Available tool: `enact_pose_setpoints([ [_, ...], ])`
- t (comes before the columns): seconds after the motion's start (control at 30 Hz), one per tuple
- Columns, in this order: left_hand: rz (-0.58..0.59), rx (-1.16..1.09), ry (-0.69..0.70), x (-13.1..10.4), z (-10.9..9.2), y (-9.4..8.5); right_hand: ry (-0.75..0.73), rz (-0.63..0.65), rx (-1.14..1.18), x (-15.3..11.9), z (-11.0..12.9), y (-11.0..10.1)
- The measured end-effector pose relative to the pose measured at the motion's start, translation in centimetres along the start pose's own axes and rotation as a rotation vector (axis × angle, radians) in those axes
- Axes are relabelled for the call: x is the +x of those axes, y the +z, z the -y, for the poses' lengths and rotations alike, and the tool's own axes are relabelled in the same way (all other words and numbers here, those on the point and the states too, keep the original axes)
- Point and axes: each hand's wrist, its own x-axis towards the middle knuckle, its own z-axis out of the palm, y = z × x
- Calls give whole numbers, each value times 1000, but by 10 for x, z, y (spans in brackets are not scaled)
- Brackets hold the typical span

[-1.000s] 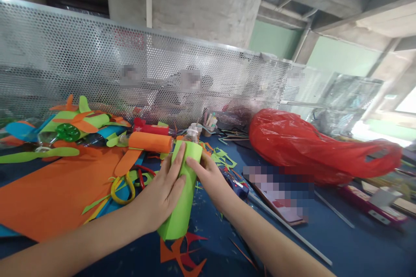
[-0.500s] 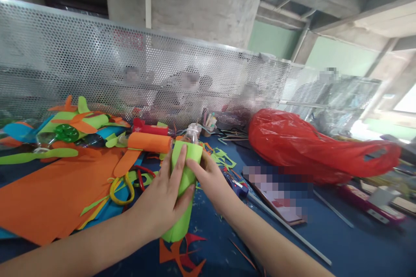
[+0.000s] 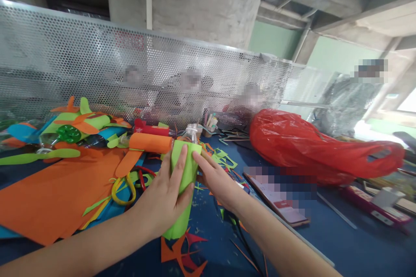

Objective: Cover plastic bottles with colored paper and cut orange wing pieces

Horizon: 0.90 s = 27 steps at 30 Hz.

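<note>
A clear plastic bottle wrapped in green foam sheet (image 3: 182, 220) lies on the blue table, its bare neck (image 3: 192, 132) pointing away from me. My left hand (image 3: 165, 194) grips the wrap from the left, fingers along its top and thumb across it. On the right side, my right hand (image 3: 216, 177) holds the upper end of the wrap, with thumb or fingertip near its edge; its other fingers are partly hidden behind the bottle. Just left of the neck end is a bottle in orange foam (image 3: 151, 143).
Orange sheets (image 3: 61, 194), yellow-handled scissors (image 3: 125, 190) and foam-finned bottles (image 3: 78, 123) lie left. Orange scraps (image 3: 182, 255) are in front. A phone (image 3: 276, 199) and red plastic bag (image 3: 312, 147) lie right. Behind a perforated screen (image 3: 211, 58) are several people.
My right hand has shifted slightly right and up along the wrap's edge, its forearm now covering more of the white stick. Behind the screen at the right, a person has moved right.
</note>
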Motion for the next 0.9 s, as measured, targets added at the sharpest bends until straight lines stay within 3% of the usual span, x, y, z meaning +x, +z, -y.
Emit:
enact_pose_setpoints([
  [0.1,-30,36,21,0,0,1,-48,-44,-62,2,-2,2],
  [0.27,-83,111,69,-3,0,3,-159,-8,-105,2,0,2],
  [0.57,-68,163,98,-1,-3,1,-179,-35,-274,-1,4,-1],
  [0.77,-39,195,111,3,-4,4,-52,71,-27,0,8,-3],
  [0.9,-30,174,135,7,-3,4,-12,-5,56,1,8,-1],
])
